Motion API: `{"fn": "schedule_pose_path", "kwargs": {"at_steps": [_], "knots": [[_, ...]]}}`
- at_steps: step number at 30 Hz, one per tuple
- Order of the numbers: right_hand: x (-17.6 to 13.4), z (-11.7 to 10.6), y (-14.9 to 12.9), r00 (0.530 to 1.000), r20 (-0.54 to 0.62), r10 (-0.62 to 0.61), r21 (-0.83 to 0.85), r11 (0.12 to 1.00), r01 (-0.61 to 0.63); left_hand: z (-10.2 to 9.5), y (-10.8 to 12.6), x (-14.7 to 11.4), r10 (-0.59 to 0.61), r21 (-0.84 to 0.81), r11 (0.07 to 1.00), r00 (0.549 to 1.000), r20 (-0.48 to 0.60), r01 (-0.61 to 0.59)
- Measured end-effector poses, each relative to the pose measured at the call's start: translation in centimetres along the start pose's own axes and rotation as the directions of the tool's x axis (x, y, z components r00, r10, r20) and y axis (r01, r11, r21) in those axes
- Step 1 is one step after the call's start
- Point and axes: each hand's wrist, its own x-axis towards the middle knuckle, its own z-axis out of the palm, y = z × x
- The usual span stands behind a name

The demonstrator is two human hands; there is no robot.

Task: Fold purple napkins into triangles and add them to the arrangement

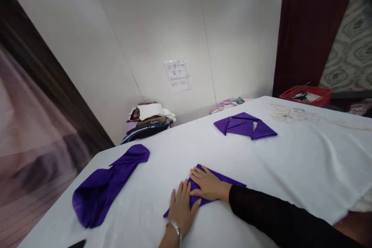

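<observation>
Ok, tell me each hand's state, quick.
Left hand: open, flat on the folded purple napkin, holding nothing.
Right hand: open, flat on the same napkin.

Left fingers [179, 191] pointing forward, right fingers [199, 176] angled leftward, both flattened

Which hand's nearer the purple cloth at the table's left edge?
Left: the left hand is right of the purple cloth, not touching; the right hand is farther right.

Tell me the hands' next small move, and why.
Probably slide the right hand toward the right tip of the folded purple napkin, pressing lightly: that tip lies uncovered, while the left hand already rests over the left end.
</observation>
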Motion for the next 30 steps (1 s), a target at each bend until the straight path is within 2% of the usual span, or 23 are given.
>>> {"fn": "schedule_pose_path", "kwargs": {"at_steps": [3,7,11,14,17,20,22,23,25,27,28,30], "knots": [[-0.4,-0.3,1.6,0.999,-0.022,0.040,-0.015,0.999,-0.041,0.3,-0.2,0.1,0.000,-0.001,1.000,1.000,-0.010,0.000],[-1.5,-1.2,2.8,0.995,0.007,0.101,-0.015,0.995,-0.100,0.6,-0.4,0.3,0.003,-0.009,1.000,0.999,-0.038,-0.004],[-2.4,-1.8,3.7,0.992,0.007,0.126,-0.014,0.992,-0.126,1.1,-1.2,-0.1,-0.053,0.001,0.999,0.997,-0.060,0.053],[-2.7,-2.0,4.0,0.992,0.014,0.127,-0.014,0.992,-0.127,1.9,-3.1,-1.4,-0.105,0.032,0.994,0.991,-0.077,0.108],[-2.7,-1.9,4.1,0.992,0.015,0.125,-0.009,0.992,-0.125,2.5,-6.1,-2.8,-0.141,0.082,0.986,0.988,-0.062,0.146],[-2.6,-1.8,4.1,0.991,0.010,0.130,-0.009,0.991,-0.130,1.8,-7.6,-3.0,-0.316,0.094,0.942,0.946,-0.078,0.322],[-2.6,-1.8,4.1,0.991,0.003,0.132,-0.018,0.991,-0.132,0.6,-6.4,-2.1,-0.434,0.059,0.895,0.894,-0.107,0.442],[-2.6,-1.7,4.1,0.991,0.001,0.131,-0.025,0.991,-0.131,0.0,-5.1,-1.4,-0.400,0.049,0.912,0.909,-0.118,0.407],[-2.7,-1.6,4.2,0.992,0.001,0.127,-0.046,0.991,-0.127,-0.9,-1.5,0.2,-0.279,0.026,0.958,0.952,-0.129,0.284],[-2.7,-1.4,4.4,0.992,0.003,0.125,-0.077,0.989,-0.124,-1.2,2.1,1.7,-0.099,-0.017,0.995,0.990,-0.102,0.098],[-2.7,-1.3,4.5,0.992,0.003,0.125,-0.094,0.988,-0.124,-1.1,3.4,2.2,-0.027,-0.037,0.999,0.996,-0.089,0.024],[-2.7,-1.0,4.8,0.993,-0.002,0.122,-0.125,0.985,-0.121,-0.6,4.8,2.9,0.030,-0.050,0.998,0.998,-0.062,-0.033]]}}
